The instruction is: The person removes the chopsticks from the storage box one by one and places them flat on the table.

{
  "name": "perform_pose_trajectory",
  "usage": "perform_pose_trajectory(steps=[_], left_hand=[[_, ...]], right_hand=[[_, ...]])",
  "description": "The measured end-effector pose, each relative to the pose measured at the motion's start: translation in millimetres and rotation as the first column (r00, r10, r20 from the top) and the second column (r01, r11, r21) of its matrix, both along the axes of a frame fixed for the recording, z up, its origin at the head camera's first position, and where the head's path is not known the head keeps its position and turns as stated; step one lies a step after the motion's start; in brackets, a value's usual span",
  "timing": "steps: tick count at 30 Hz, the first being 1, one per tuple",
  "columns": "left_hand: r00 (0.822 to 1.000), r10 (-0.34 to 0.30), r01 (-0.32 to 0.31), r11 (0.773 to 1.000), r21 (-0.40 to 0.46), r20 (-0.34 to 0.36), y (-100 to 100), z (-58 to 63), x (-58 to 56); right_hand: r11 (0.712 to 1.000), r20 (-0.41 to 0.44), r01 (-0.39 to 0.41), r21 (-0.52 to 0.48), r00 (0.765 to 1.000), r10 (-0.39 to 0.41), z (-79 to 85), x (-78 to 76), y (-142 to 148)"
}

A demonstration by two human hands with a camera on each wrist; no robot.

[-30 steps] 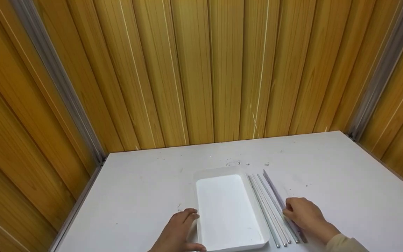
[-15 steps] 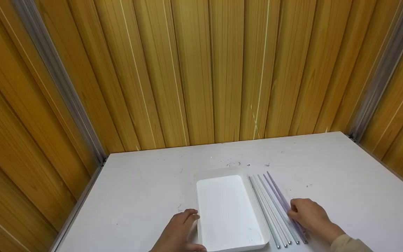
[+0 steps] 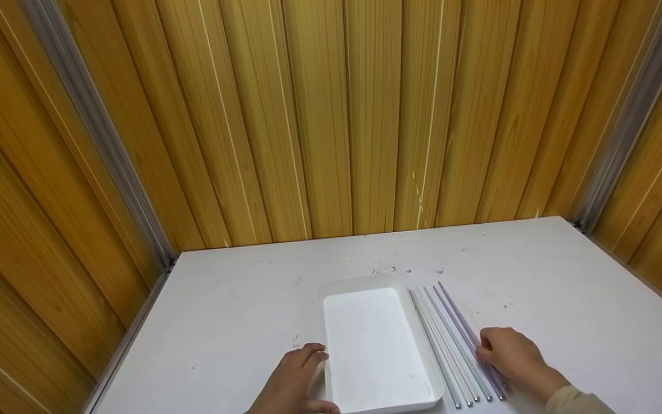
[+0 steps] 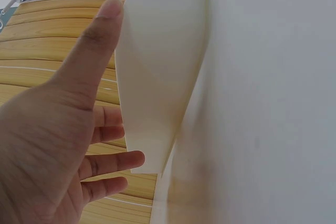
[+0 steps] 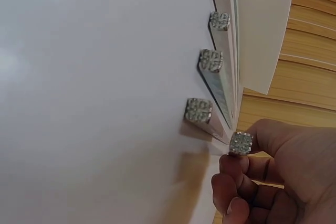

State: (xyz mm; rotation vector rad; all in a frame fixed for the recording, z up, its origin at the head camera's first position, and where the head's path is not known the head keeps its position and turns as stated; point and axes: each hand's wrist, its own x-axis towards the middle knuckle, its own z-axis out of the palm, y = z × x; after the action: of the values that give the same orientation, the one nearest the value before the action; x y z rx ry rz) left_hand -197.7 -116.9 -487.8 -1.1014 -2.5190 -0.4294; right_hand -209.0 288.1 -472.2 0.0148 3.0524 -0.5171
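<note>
The left hand [image 3: 296,374] lies at the left side of a white rectangular tray [image 3: 434,385]. In the left wrist view its thumb tip touches the tray wall [image 4: 157,51], with loosely extended fingers beside the edge. On the tray's right, several slim chopsticks lie side by side, pale ones nearest the tray and a purple chopstick [image 3: 457,316] at the outer side. The right hand [image 3: 512,353] is beside the purple one. Seen from the right wrist, thumb and fingers pinch a chopstick with a glittery square end [image 5: 241,143]; its length is mostly hidden behind the hand.
A white table [image 3: 239,305] carries the tray and chopsticks, with small dark marks near its far side. Wood-patterned panels [image 3: 319,115] rise behind and at both sides. Metal posts [image 3: 101,126] stand at the corners.
My right hand has shifted slightly right and nearer. The purple chopstick, blurred under the hand a second ago, lies still and straighter beside the row. My left hand and the tray have stayed put.
</note>
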Motion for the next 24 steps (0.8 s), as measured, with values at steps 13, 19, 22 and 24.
perform_pose_trajectory(steps=[13, 19, 22, 24], left_hand=[[0.998, -0.036, 0.037, 0.999, 0.026, -0.043, 0.4, -1.8, -4.6], [0.998, -0.043, 0.044, 0.999, 0.025, -0.055, -0.3, -2.7, -5.5], [0.997, -0.051, 0.053, 0.998, 0.029, -0.063, -0.6, -3.2, -6.2], [0.996, -0.055, 0.057, 0.998, 0.032, -0.066, -0.8, -3.7, -6.5]], right_hand=[[1.000, -0.013, -0.025, -0.018, 1.000, 0.025, -4.6, 4.7, 3.6], [1.000, -0.022, -0.019, -0.019, 1.000, 0.018, -6.6, 5.3, 4.2], [1.000, -0.035, -0.023, -0.010, 0.999, 0.023, -7.7, 5.5, 4.3], [1.000, -0.042, -0.024, -0.007, 0.999, 0.024, -8.6, 5.6, 4.3]])
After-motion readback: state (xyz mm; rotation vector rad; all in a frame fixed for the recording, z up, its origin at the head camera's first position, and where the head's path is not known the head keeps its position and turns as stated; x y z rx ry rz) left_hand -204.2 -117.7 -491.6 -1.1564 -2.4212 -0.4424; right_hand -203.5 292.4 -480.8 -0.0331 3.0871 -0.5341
